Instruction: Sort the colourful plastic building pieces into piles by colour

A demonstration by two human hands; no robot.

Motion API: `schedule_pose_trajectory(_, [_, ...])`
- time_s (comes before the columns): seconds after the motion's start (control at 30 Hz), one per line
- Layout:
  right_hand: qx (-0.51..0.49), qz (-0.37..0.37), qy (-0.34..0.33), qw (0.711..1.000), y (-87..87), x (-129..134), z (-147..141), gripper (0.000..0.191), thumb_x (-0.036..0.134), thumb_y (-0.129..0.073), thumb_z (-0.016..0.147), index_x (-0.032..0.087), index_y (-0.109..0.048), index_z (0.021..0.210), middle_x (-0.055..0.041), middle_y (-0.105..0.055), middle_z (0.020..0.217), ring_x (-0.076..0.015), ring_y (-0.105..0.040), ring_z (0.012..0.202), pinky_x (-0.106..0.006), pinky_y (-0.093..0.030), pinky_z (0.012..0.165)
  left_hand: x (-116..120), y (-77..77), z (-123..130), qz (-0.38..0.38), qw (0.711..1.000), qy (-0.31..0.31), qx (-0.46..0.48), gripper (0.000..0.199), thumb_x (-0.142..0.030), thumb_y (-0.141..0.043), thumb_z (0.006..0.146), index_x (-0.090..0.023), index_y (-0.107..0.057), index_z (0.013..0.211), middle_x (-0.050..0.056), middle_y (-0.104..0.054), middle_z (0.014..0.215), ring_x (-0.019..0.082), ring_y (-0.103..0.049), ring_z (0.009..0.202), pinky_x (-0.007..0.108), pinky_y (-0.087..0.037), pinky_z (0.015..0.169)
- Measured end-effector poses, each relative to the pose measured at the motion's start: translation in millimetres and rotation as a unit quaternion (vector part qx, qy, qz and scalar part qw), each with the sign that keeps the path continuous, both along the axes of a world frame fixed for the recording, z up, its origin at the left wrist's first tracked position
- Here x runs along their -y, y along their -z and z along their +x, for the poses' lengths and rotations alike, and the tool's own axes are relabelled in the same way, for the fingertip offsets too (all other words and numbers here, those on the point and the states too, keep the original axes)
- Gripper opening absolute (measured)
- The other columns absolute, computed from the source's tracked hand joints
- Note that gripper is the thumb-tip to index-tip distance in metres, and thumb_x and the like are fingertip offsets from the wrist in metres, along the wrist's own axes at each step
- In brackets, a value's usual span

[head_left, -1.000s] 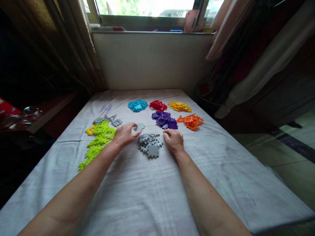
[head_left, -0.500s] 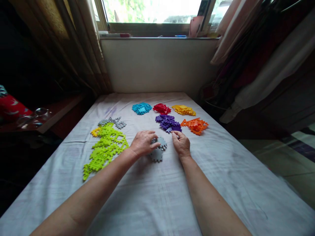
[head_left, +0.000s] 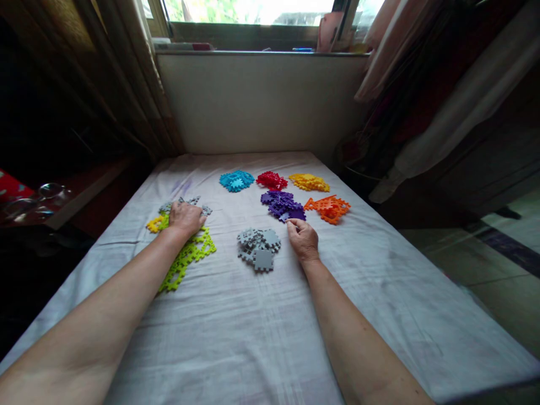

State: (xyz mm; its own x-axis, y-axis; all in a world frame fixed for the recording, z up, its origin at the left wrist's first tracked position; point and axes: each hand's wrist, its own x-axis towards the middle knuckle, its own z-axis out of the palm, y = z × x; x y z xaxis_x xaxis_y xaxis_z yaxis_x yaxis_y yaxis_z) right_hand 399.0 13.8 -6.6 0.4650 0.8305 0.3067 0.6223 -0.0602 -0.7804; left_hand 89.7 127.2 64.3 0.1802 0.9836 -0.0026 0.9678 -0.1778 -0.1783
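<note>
My left hand (head_left: 185,217) is over the gray pieces (head_left: 206,209) at the top of the lime green heap (head_left: 192,253); its fingertips touch or hover at them, and whether it grips one is hidden. A few yellow pieces (head_left: 155,224) lie left of it. Fingers curled together, my right hand (head_left: 302,239) rests beside the purple pile (head_left: 280,204); anything in its pinch is too small to make out. Between my hands sits a pile of gray interlocking pieces (head_left: 264,260).
Blue (head_left: 236,181), red (head_left: 272,180) and yellow (head_left: 310,182) piles form a back row on the sheet-covered surface (head_left: 236,349). An orange pile (head_left: 333,209) is right of the purple one. Beyond stand a wall and window.
My left hand has moved left from the central gray pile to the gray pieces by the lime green heap. My right hand stays near the purple pile. The view has shifted slightly.
</note>
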Motion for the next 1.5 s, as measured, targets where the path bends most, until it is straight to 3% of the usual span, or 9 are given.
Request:
schedule_pose_trajectory(0.5, [0.008, -0.037, -0.001, 0.999, -6.7, 1, -3, 0.028, 0.030, -0.051, 0.087, 0.023, -0.077, 0.094, -0.0060, -0.078, 0.101, -0.0202, -0.069, 0.089, -0.031, -0.052, 0.087, 9, -8.2, 24, -0.013, 0.996, -0.049, 0.075, 0.048, -0.045, -0.058, 0.082, -0.023, -0.067, 0.125, 0.014, -0.071, 0.123, 0.035, -0.062, 0.118, 0.045, -0.047, 0.099])
schedule_pose_trajectory(0.6, [0.009, -0.040, -0.004, 0.999, -7.7, 1, -3, 0.029, 0.030, -0.051, 0.086, 0.022, -0.077, 0.095, -0.0070, -0.078, 0.101, -0.0209, -0.069, 0.091, -0.032, -0.052, 0.088, 33, -14.6, 45, -0.006, 0.991, 0.015, 0.130, 0.047, -0.046, -0.053, 0.089, -0.029, -0.061, 0.132, 0.004, -0.068, 0.131, 0.024, -0.063, 0.119, 0.033, -0.048, 0.099])
schedule_pose_trajectory(0.77, [0.007, -0.023, -0.012, 1.000, -4.7, 4, -1, 0.030, 0.033, -0.051, 0.084, 0.021, -0.078, 0.092, -0.0079, -0.078, 0.098, -0.0225, -0.070, 0.092, -0.034, -0.052, 0.089, 81, -15.9, 83, 0.002, 0.937, 0.259, 0.236, 0.038, -0.046, -0.064, 0.085, -0.027, -0.067, 0.118, 0.003, -0.074, 0.117, 0.022, -0.066, 0.109, 0.035, -0.048, 0.100])
schedule_pose_trajectory(0.93, [0.000, 0.004, -0.027, 1.000, 1.3, 4, 3, 0.031, 0.037, -0.051, 0.082, 0.022, -0.077, 0.089, -0.0064, -0.078, 0.094, -0.0225, -0.069, 0.087, -0.034, -0.053, 0.086, 96, -4.3, 88, -0.014, 0.931, 0.296, 0.215, 0.035, -0.043, -0.069, 0.084, -0.024, -0.069, 0.114, 0.007, -0.073, 0.121, 0.026, -0.065, 0.115, 0.040, -0.048, 0.103])
schedule_pose_trajectory(1.07, [0.003, 0.011, -0.028, 1.000, 5.0, 3, 4, 0.031, 0.038, -0.050, 0.082, 0.023, -0.077, 0.088, -0.0066, -0.078, 0.091, -0.0228, -0.069, 0.085, -0.035, -0.053, 0.086, 75, 3.7, 61, 0.000, 0.918, 0.311, 0.245, 0.035, -0.050, -0.060, 0.089, -0.025, -0.071, 0.112, 0.006, -0.068, 0.132, 0.023, -0.062, 0.121, 0.037, -0.046, 0.106])
schedule_pose_trajectory(1.17, [0.005, 0.015, -0.029, 0.999, 6.1, 2, 4, 0.032, 0.039, -0.050, 0.082, 0.023, -0.077, 0.087, -0.0067, -0.078, 0.093, -0.0228, -0.069, 0.088, -0.035, -0.053, 0.087, 41, 0.9, 20, 0.052, 0.953, 0.215, 0.207, 0.036, -0.048, -0.055, 0.091, -0.024, -0.070, 0.113, 0.007, -0.069, 0.129, 0.024, -0.061, 0.120, 0.038, -0.045, 0.107])
schedule_pose_trajectory(1.27, [0.009, 0.008, -0.026, 1.000, 5.8, 2, 3, 0.032, 0.039, -0.049, 0.082, 0.023, -0.076, 0.088, -0.0073, -0.078, 0.095, -0.0233, -0.070, 0.091, -0.036, -0.052, 0.090, 7, -7.2, -29, 0.101, 0.990, 0.015, 0.096, 0.047, -0.047, -0.058, 0.086, -0.024, -0.064, 0.126, 0.012, -0.062, 0.138, 0.032, -0.055, 0.126, 0.045, -0.043, 0.105])
schedule_pose_trajectory(1.37, [0.017, 0.002, -0.024, 1.000, 5.3, 1, 2, 0.032, 0.038, -0.050, 0.082, 0.023, -0.076, 0.089, -0.0076, -0.078, 0.096, -0.0240, -0.069, 0.093, -0.037, -0.052, 0.091, -16, -12.3, -65, 0.050, 0.990, -0.125, 0.040, 0.063, -0.057, -0.054, 0.084, -0.017, -0.060, 0.132, 0.020, -0.063, 0.133, 0.039, -0.056, 0.123, 0.048, -0.044, 0.099])
schedule_pose_trajectory(1.5, [0.018, 0.000, -0.024, 1.000, 6.1, 1, 2, 0.031, 0.038, -0.050, 0.082, 0.023, -0.076, 0.089, -0.0080, -0.078, 0.096, -0.0241, -0.069, 0.092, -0.038, -0.052, 0.091, -27, -8.6, -82, -0.022, 0.979, -0.194, 0.058, 0.061, -0.057, -0.046, 0.086, -0.019, -0.062, 0.132, 0.019, -0.068, 0.126, 0.039, -0.061, 0.119, 0.047, -0.046, 0.094])
